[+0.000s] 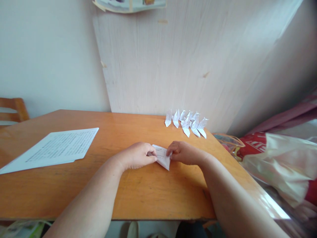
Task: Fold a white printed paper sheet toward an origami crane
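Folded paper (162, 156) w/ print: at table (153, 195) front-centre, btwn your hands. Your L hand (140, 155) pinches its L side, fingertips closed on it; R hand (184, 152) likewise, R edge. Est. v. light, crisp at creases, tears easily; grip folded edges gently.

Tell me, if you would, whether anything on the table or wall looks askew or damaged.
Only small things: the printed sheets at left lie unevenly, a lower one jutting past the top one; the poster above seems bent at its lower-left corner; and tape-like scraps dot the wall panel. Nothing looks spilled.
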